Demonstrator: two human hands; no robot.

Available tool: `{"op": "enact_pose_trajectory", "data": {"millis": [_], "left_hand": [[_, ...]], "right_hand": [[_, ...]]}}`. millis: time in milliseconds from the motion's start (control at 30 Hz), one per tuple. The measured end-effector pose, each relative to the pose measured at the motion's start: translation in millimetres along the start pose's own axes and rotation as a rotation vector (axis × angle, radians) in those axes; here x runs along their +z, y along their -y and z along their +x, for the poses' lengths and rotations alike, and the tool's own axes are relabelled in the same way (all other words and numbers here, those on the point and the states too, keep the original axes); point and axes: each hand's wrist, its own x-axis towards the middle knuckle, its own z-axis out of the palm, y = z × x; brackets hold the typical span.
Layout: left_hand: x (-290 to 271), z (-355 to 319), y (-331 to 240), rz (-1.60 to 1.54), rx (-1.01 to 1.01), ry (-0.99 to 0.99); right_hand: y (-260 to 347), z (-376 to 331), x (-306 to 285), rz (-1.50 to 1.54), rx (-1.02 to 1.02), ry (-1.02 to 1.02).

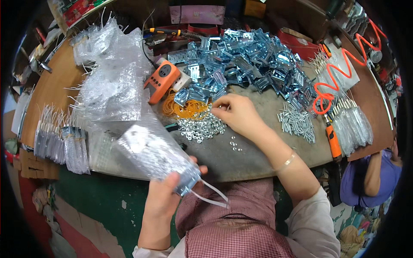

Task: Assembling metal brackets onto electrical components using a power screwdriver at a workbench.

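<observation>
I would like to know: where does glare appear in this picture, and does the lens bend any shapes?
Head view: strong glare whitens part of the clear plastic packet in the left hand; smaller glints dot the pile of blue metal brackets. Also in the head view, the front edge of the tabletop looks bowed, and the corners are black.

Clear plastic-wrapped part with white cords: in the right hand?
No, the left hand grips the clear plastic-wrapped part with white cords, while the right hand is at the small silver ring-shaped pieces.
</observation>
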Motion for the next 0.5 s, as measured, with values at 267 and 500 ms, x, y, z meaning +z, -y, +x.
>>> {"op": "enact_pose_trajectory", "data": {"millis": [267,500], "left_hand": [[-29.8,-9.1,-6.1,0.835,0.125,-0.248],[-16.6,12.8,-16.5,0.644,0.291,0.028]], "right_hand": [[-11.8,34.1,30.1,-0.271,0.023,-0.18],[56.4,-30.5,13.5,0.286,-0.103,0.227]]}}
